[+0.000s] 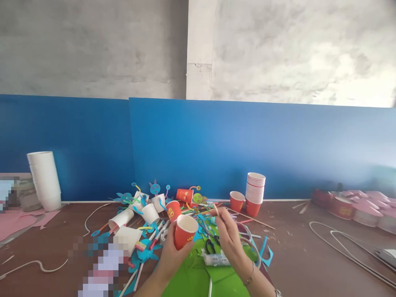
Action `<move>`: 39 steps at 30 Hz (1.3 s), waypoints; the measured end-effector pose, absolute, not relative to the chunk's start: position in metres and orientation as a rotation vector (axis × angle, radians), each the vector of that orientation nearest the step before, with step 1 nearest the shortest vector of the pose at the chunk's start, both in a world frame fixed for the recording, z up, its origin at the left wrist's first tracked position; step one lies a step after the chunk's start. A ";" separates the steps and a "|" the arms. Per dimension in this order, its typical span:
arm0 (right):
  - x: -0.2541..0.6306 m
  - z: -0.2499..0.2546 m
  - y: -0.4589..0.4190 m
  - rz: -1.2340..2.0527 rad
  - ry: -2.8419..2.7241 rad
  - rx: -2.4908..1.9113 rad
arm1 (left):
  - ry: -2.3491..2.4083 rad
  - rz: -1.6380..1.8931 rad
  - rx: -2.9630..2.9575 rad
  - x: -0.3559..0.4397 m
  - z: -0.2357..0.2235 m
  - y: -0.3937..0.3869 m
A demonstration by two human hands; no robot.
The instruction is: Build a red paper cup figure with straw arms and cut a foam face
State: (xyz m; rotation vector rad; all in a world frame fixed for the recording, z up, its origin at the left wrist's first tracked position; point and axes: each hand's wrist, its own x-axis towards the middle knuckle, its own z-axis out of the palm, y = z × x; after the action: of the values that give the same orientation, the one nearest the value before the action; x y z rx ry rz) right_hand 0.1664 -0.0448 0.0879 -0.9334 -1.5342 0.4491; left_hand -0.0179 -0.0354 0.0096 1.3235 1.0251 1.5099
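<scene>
My left hand is wrapped round a red paper cup, tilted a little with its white mouth facing up. To the right, my right hand pinches a short, thin wooden stick between thumb and fingertips, apart from the cup. Below the hands lie sheets of green paper, with a white tube and dark-handled scissors on them. Just behind the held cup another red paper cup leans among blue paper scraps and straws.
Paper-cup animals with blue cut-outs crowd the left centre. A stack of red cups stands beside a single red cup. A white cup stack is far left. Cables and pink paper pieces lie right, before a blue partition.
</scene>
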 end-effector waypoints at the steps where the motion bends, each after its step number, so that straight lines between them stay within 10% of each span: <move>1: 0.167 0.090 -0.043 0.401 -1.528 -0.940 | 1.069 1.546 1.437 -0.017 0.008 -0.036; 39: 0.125 0.082 -0.044 0.652 -2.050 -1.194 | 1.272 1.643 1.904 -0.009 -0.007 -0.037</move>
State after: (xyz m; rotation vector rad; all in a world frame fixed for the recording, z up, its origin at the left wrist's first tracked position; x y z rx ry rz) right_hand 0.1247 -0.0441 0.0816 -1.1944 -2.0503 0.6523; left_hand -0.0089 -0.0372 -0.0070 1.9042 1.2718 1.6428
